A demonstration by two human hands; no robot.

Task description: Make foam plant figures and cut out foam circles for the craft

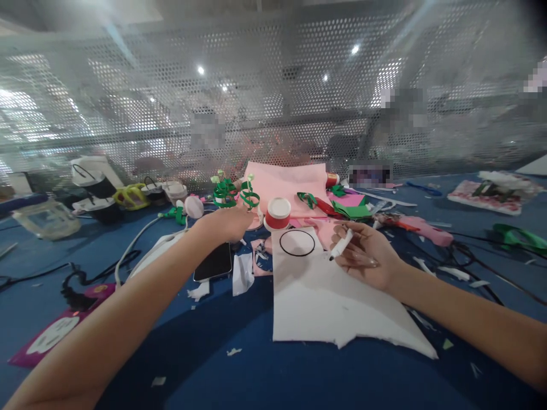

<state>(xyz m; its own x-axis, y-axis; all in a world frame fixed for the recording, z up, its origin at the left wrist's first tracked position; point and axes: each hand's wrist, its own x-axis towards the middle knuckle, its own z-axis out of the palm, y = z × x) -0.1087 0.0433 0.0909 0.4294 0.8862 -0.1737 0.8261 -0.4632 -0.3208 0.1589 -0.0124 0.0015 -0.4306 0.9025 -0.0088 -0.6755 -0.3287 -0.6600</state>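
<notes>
My right hand [367, 256] holds a white marker [342, 246], its black tip pointing down over a white foam sheet [316, 302]. A black circle outline [297, 243] is drawn near the sheet's far edge. My left hand [233, 223] reaches forward beside green curled paper strips [249, 196] topped with small pale flowers. Its fingers face away and are mostly hidden, so I cannot make out a grip. Just right of this hand stands a red and white paper cup [277, 213], at the top edge of the sheet.
A black phone [212, 263] and paper scraps [243, 274] lie left of the sheet. Pink paper [286, 185] stands behind the cup. A pink glue gun [425, 230] lies at right. A purple power strip [55, 330] with cords and a clear jar [47, 219] are at left.
</notes>
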